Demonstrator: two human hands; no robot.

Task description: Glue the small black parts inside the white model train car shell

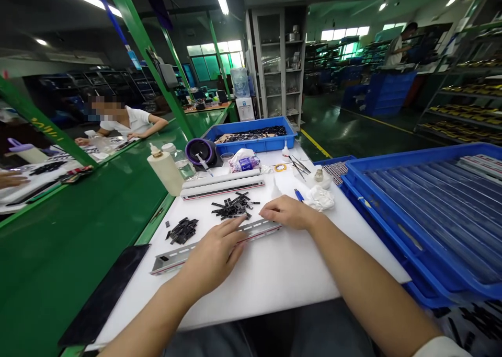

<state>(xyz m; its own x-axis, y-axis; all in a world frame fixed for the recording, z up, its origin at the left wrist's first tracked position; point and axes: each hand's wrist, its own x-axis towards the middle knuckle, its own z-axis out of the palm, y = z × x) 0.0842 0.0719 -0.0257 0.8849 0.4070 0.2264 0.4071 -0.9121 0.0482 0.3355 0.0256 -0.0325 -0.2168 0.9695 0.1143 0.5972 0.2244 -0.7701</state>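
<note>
A long, grey-white model train car shell (172, 260) with window openings and a red stripe lies across the white work surface. My left hand (215, 252) is closed around its middle, the thumb on the near side and the index finger reaching over the far wall. At the shell's right end, my right hand (288, 212) grips with bent fingers; its fingertips are partly hidden. Just beyond the shell lie a pile of small black strips (235, 205) and a second pile of black pieces (183, 230). Another striped train car shell (223, 187) rests behind them.
Bottles (167, 171), a purple-rimmed black container (202, 152), tweezers (300, 164) and crumpled tissue (319, 197) stand or lie toward the back. A blue bin (251, 145) is behind. Stacked blue trays (415, 210) flank the right. A co-worker (129, 122) sits left.
</note>
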